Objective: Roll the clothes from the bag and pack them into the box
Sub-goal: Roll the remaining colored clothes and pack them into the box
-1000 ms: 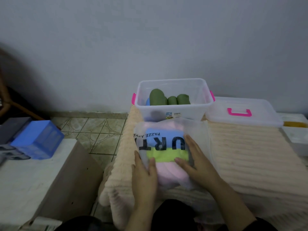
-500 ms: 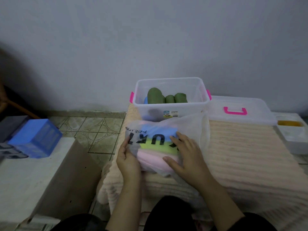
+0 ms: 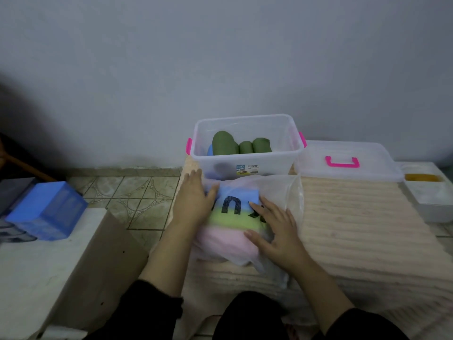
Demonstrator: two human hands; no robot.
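A clear plastic bag (image 3: pixel 282 192) lies on the beige ribbed mat (image 3: pixel 355 229) and holds a folded garment (image 3: pixel 232 217) banded blue, green and pink with black letters. My left hand (image 3: pixel 193 202) grips the bag's left side near its far corner. My right hand (image 3: pixel 277 231) presses flat on top of the bag over the garment, fingers spread. Just behind stands the clear box (image 3: pixel 247 165) with pink latches, holding three green rolled clothes (image 3: pixel 241 146) and a blue one partly hidden at the left.
The box's lid (image 3: pixel 348 165) with a pink handle lies right of the box. A white tray (image 3: pixel 431 195) sits at the far right. A blue container (image 3: pixel 46 209) rests on a white surface at the left. Tiled floor lies between, wall behind.
My left hand has slid from the bag's near left edge up to its far left corner. The bag has turned a little, and my right hand stays on top.
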